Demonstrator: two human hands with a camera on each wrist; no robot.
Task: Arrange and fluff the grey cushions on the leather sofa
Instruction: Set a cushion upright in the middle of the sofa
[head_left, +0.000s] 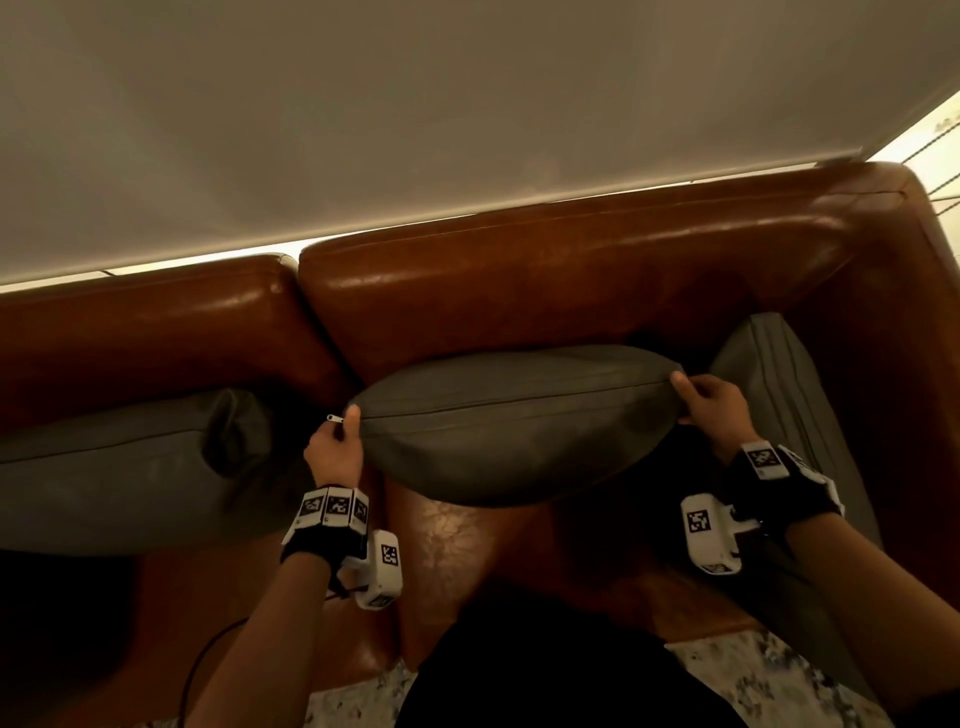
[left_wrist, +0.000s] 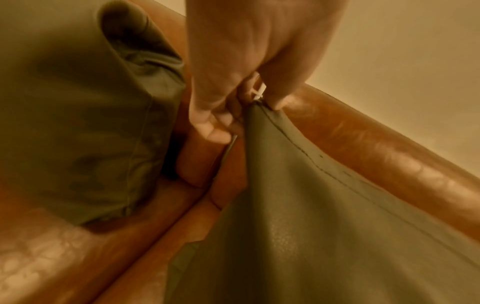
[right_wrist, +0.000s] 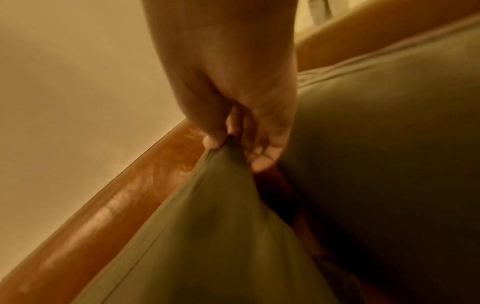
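A plump grey cushion (head_left: 514, 421) hangs above the seat of the brown leather sofa (head_left: 571, 270), held by its two top corners. My left hand (head_left: 345, 423) pinches the left corner (left_wrist: 259, 107), where a small zip pull sticks out. My right hand (head_left: 688, 397) pinches the right corner (right_wrist: 226, 148). A second grey cushion (head_left: 130, 467) lies on the seat at the left, its near end dented. A third grey cushion (head_left: 769, 384) leans against the right armrest, just beside my right hand.
The sofa back (head_left: 156, 322) runs under a pale wall (head_left: 467, 104). Bare leather seat (head_left: 457, 540) shows below the held cushion. A dark cable (head_left: 208, 654) trails over the sofa front, and speckled floor (head_left: 753, 675) lies at the bottom.
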